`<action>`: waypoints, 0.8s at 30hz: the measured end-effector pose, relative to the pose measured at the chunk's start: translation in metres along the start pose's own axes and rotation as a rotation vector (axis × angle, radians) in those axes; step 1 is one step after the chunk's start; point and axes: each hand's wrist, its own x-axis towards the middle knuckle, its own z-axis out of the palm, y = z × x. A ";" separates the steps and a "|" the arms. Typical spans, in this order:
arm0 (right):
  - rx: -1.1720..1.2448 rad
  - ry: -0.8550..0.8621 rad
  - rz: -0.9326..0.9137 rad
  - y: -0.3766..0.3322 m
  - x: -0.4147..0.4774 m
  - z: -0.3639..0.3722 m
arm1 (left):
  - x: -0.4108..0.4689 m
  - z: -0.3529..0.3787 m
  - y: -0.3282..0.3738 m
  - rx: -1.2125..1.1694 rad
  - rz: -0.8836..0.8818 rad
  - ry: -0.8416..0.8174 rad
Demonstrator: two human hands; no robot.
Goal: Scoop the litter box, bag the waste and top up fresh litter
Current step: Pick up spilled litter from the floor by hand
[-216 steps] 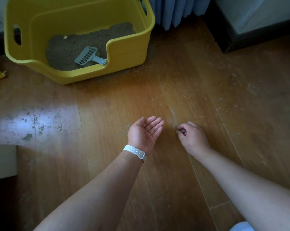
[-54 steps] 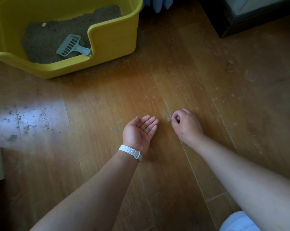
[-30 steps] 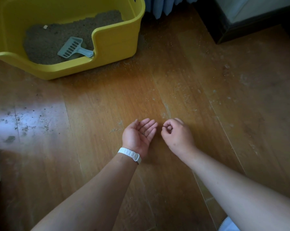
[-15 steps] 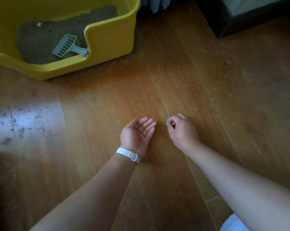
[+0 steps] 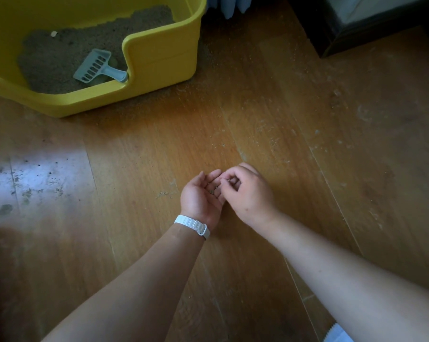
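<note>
Right hand (image 5: 250,193) moved over open left hand (image 5: 199,197), fingers (image 5: 233,172) curled; grains (image 5: 211,192) in palm

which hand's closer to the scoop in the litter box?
Left. The left hand is below-right of the scoop; the right hand is beside it, farther right.

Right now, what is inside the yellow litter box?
Litter and a pale blue slotted scoop lying on it. The front wall of the litter box hides the nearest strip; anything buried cannot be seen.
</note>
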 end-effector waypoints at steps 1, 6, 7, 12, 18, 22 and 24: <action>0.016 0.002 -0.029 -0.006 0.001 0.003 | 0.001 0.001 0.001 -0.012 0.006 -0.002; 0.039 -0.099 -0.076 -0.017 0.010 0.012 | 0.005 0.005 0.013 -0.069 0.007 0.002; 0.052 -0.091 -0.073 -0.016 0.013 0.012 | 0.005 0.004 0.016 -0.080 0.026 0.015; -0.027 0.010 0.078 0.013 0.039 0.006 | 0.011 -0.002 0.030 -0.061 0.046 0.032; -0.143 0.044 0.089 0.039 0.077 -0.001 | 0.016 0.004 0.037 -0.071 0.031 0.032; -0.184 0.004 0.039 0.038 0.098 0.001 | 0.021 0.007 0.038 -0.058 0.027 0.023; -0.215 -0.015 0.016 0.040 0.103 0.002 | 0.022 0.007 0.038 -0.062 0.024 0.014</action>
